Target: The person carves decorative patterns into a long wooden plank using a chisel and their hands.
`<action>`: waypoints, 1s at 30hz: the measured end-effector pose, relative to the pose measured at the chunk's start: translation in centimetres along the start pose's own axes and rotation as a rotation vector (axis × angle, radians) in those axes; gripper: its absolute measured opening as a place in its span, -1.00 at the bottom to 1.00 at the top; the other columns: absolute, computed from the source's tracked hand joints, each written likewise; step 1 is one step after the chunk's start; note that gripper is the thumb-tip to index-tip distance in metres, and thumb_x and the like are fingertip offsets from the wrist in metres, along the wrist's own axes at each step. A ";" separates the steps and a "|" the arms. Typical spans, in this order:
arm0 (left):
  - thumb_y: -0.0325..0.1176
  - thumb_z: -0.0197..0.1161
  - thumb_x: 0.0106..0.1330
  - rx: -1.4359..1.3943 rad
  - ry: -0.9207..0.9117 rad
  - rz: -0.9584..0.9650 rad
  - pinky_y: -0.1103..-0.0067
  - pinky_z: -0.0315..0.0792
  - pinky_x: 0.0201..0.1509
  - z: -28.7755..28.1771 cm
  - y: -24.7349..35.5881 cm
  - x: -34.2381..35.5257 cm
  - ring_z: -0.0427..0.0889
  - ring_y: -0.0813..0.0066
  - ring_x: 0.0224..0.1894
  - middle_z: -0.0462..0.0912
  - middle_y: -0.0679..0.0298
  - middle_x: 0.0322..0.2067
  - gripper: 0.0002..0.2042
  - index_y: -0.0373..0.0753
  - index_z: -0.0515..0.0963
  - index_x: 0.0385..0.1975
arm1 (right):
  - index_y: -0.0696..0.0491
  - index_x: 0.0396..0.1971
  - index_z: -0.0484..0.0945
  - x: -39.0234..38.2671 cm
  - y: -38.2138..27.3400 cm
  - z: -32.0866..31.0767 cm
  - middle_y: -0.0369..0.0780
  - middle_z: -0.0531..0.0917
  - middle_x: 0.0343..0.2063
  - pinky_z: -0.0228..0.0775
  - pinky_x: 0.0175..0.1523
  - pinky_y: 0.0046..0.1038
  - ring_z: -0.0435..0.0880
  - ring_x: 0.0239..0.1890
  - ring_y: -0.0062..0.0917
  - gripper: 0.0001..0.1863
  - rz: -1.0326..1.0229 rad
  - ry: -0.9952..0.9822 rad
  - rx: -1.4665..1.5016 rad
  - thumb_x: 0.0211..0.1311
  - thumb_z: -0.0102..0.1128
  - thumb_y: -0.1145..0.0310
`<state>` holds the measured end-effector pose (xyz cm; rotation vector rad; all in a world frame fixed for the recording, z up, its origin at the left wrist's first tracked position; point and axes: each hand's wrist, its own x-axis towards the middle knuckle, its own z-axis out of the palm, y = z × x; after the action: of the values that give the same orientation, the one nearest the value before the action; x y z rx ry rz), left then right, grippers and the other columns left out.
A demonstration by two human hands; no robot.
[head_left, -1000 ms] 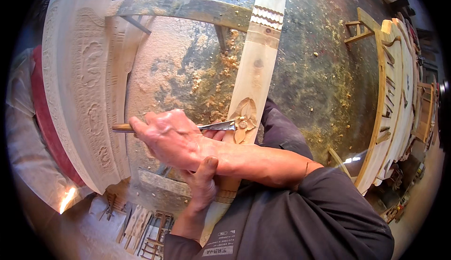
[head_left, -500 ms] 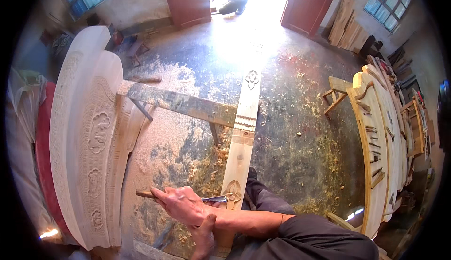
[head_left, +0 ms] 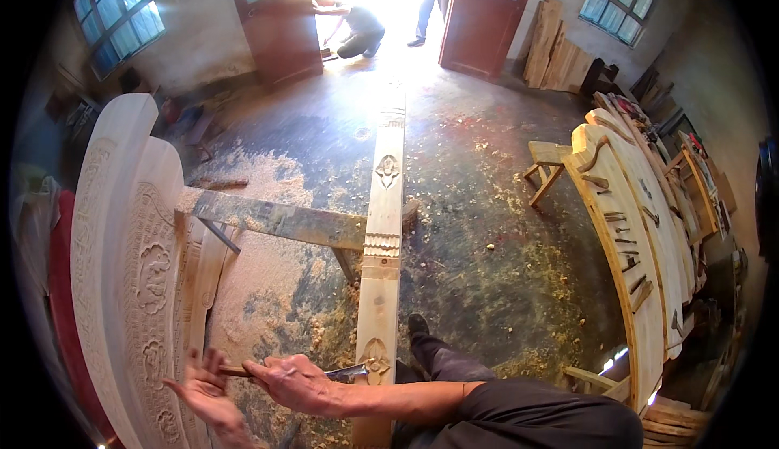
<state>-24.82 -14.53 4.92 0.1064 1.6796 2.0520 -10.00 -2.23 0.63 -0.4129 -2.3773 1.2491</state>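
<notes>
My right hand [head_left: 292, 384] holds a wooden-handled chisel [head_left: 345, 374], its blade resting at a carved flower [head_left: 376, 355] on a long pale board [head_left: 378, 287]. Another flower and bands of carved grooves mark the board farther along. My left hand [head_left: 207, 392], fingers spread and slightly blurred, is beside the handle's left end, close to a large pale carved panel [head_left: 126, 262] standing on the left.
A wooden trestle beam [head_left: 276, 222] crosses under the board, among shavings on the floor [head_left: 487, 303]. At right, a curved panel [head_left: 600, 197] carries several tools, with planks [head_left: 552, 51] behind. One person crouches [head_left: 357, 31] in the bright doorway; another's leg [head_left: 423, 19] shows.
The view has tilted up, bringing the doorway, people and windows into sight. My left hand has left my right wrist, moved leftward and opened; my right hand still holds the chisel at the flower.
</notes>
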 end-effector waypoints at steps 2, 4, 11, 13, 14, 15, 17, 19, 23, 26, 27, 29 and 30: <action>0.63 -0.29 0.44 -0.002 -0.030 -0.001 0.37 0.69 0.20 0.5 2.3 3.2 0.83 0.26 0.01 0.80 -0.03 -0.01 0.05 -0.37 0.52 0.33 | 0.06 0.11 0.59 0.2 0.2 0.2 -0.07 0.62 -0.49 0.45 -0.49 -0.11 0.67 -0.52 -0.15 -0.73 0.008 -0.020 0.037 0.55 0.16 0.29; 0.65 -0.30 0.41 0.034 -0.092 -0.036 0.35 0.71 0.17 2.2 3.2 5.1 0.84 0.21 -0.02 0.80 -0.07 -0.02 0.08 -0.40 0.51 0.33 | 0.05 0.11 0.59 0.1 0.1 0.0 -0.07 0.62 -0.49 0.45 -0.48 -0.10 0.68 -0.51 -0.13 -0.74 0.018 -0.039 0.036 0.55 0.15 0.30; 0.71 -0.28 0.34 0.225 -0.286 -0.222 0.22 0.71 0.11 5.5 1.3 3.9 0.84 0.14 -0.07 0.82 -0.08 -0.14 0.15 -0.46 0.61 0.20 | 0.04 0.03 0.56 0.3 -0.1 -0.9 -0.08 0.63 -0.49 0.51 -0.46 -0.10 0.72 -0.47 -0.11 -0.79 0.013 -0.079 -0.029 0.52 0.15 0.32; 0.71 -0.30 0.34 0.346 -0.197 -0.169 0.18 0.68 0.16 6.1 1.9 3.3 0.83 0.10 -0.05 0.82 -0.08 -0.13 0.15 -0.45 0.61 0.20 | 0.04 -0.01 0.56 0.3 0.3 -0.5 -0.09 0.63 -0.52 0.51 -0.47 -0.11 0.72 -0.49 -0.12 -0.82 -0.006 -0.061 -0.081 0.50 0.16 0.33; 0.71 -0.30 0.35 0.251 -0.221 -0.142 0.18 0.67 0.18 5.4 1.5 4.7 0.83 0.09 -0.04 0.82 -0.09 -0.12 0.15 -0.45 0.61 0.21 | 0.03 -0.06 0.56 0.2 1.2 0.0 -0.10 0.63 -0.53 0.50 -0.49 -0.12 0.71 -0.51 -0.13 -0.85 -0.046 0.004 -0.078 0.48 0.18 0.34; 0.70 -0.31 0.36 0.174 -0.223 -0.135 0.19 0.66 0.20 4.5 1.4 5.5 0.83 0.08 -0.03 0.82 -0.10 -0.11 0.14 -0.45 0.61 0.21 | 0.03 -0.10 0.56 0.0 1.0 0.0 -0.10 0.63 -0.55 0.49 -0.51 -0.14 0.71 -0.53 -0.14 -0.88 -0.061 0.057 -0.055 0.47 0.19 0.35; 0.69 -0.32 0.36 0.204 -0.265 -0.166 0.23 0.65 0.23 4.6 1.3 6.0 0.82 0.07 0.01 0.81 -0.11 -0.07 0.15 -0.46 0.61 0.21 | 0.02 -0.15 0.57 -0.1 0.9 -1.3 -0.09 0.64 -0.56 0.48 -0.54 -0.16 0.70 -0.56 -0.15 -0.89 -0.001 0.036 0.025 0.44 0.23 0.35; 0.70 -0.41 0.35 0.388 -0.406 -0.243 0.19 0.67 0.25 5.2 0.2 4.4 0.82 -0.01 0.04 0.79 -0.20 -0.04 0.21 -0.55 0.60 0.18 | 0.04 -0.16 0.58 0.0 0.1 -1.0 -0.08 0.65 -0.56 0.49 -0.54 -0.15 0.71 -0.56 -0.15 -0.88 -0.015 -0.006 -0.014 0.42 0.25 0.34; 0.71 -0.41 0.33 0.339 -0.428 -0.259 0.18 0.69 0.23 5.2 0.5 4.7 0.83 -0.05 0.02 0.78 -0.23 -0.06 0.23 -0.60 0.59 0.17 | 0.04 -0.14 0.57 0.2 -0.5 -1.8 -0.09 0.64 -0.57 0.53 -0.51 -0.11 0.73 -0.54 -0.14 -0.86 0.006 0.015 -0.023 0.45 0.25 0.31; 0.71 -0.41 0.33 0.329 -0.403 -0.235 0.18 0.70 0.22 5.2 0.8 4.3 0.83 -0.06 0.01 0.79 -0.24 -0.09 0.23 -0.59 0.60 0.15 | 0.04 -0.12 0.58 0.0 -0.4 -1.5 -0.10 0.64 -0.57 0.53 -0.51 -0.10 0.73 -0.54 -0.14 -0.85 -0.008 0.033 -0.014 0.46 0.25 0.30; 0.71 -0.41 0.34 0.307 -0.388 -0.214 0.19 0.70 0.21 5.1 1.1 4.3 0.83 -0.06 0.00 0.79 -0.24 -0.09 0.23 -0.59 0.60 0.15 | 0.04 -0.12 0.58 0.0 -0.4 -1.6 -0.10 0.63 -0.57 0.53 -0.51 -0.10 0.73 -0.54 -0.14 -0.85 -0.011 0.039 -0.004 0.45 0.25 0.31; 0.70 -0.40 0.35 0.265 -0.358 -0.173 0.19 0.71 0.21 4.8 1.5 4.6 0.84 -0.05 -0.01 0.79 -0.24 -0.10 0.21 -0.59 0.61 0.13 | 0.04 -0.12 0.58 -0.1 -0.4 -1.6 -0.10 0.63 -0.56 0.53 -0.51 -0.10 0.73 -0.53 -0.14 -0.85 -0.012 0.047 0.011 0.45 0.25 0.31; 0.69 -0.41 0.37 0.355 -0.350 -0.201 0.18 0.72 0.19 5.7 0.6 3.9 0.84 -0.05 -0.03 0.80 -0.22 -0.11 0.19 -0.58 0.63 0.10 | 0.04 -0.12 0.58 -0.2 -0.4 -1.6 -0.11 0.63 -0.56 0.53 -0.51 -0.10 0.73 -0.53 -0.14 -0.86 -0.010 0.048 0.015 0.45 0.25 0.32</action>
<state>-26.39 -7.85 5.93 0.3748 1.7296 1.4754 -9.06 -1.36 1.73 -0.4216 -2.3258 1.2378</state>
